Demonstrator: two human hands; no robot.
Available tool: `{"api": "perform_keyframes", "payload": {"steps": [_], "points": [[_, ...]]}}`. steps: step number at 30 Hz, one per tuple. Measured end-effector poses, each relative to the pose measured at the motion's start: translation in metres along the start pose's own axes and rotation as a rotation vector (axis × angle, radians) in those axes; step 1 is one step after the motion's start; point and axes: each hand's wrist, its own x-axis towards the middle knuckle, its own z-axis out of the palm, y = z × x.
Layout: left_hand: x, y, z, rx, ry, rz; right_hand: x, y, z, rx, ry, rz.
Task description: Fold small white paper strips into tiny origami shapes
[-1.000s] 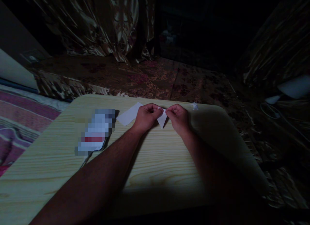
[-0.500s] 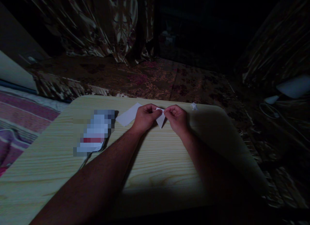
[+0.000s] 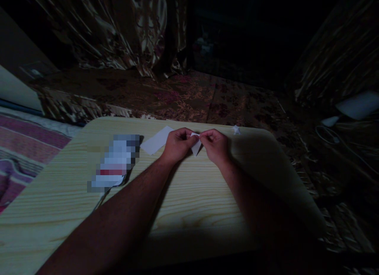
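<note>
Between my hands, above the far part of the wooden table, is a small folded piece of white paper with a pointed lower end. My left hand pinches its upper left side between thumb and fingers. With closed fingertips my right hand grips the upper right side of the same paper. The fingers hide part of the folds. Partly behind my left hand lies a flat white sheet of paper. Beyond my right hand, near the far edge, sits a small white paper star.
A pixelated device, seemingly a phone, lies on the table's left with a cable running toward me. Striped bedding borders the left side. Dark patterned curtains hang behind. A pale lamp-like object with a white cord is at right.
The view has shifted slightly. My right fingers have closed in a little more at the paper, and both hands keep their hold on it.
</note>
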Motion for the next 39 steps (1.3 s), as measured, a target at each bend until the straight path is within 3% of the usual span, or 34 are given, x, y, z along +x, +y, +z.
{"api": "perform_keyframes", "payload": {"steps": [20,39], "points": [[0.0003,0.001,-0.0007,-0.09,0.018,-0.062,0.0021,0.0028,-0.0016,0.135,-0.039,0.056],[-0.0013,0.0047,0.0006,-0.123,-0.005,-0.075,0.0032,0.0056,-0.0019,0.126,-0.036,0.068]]}}
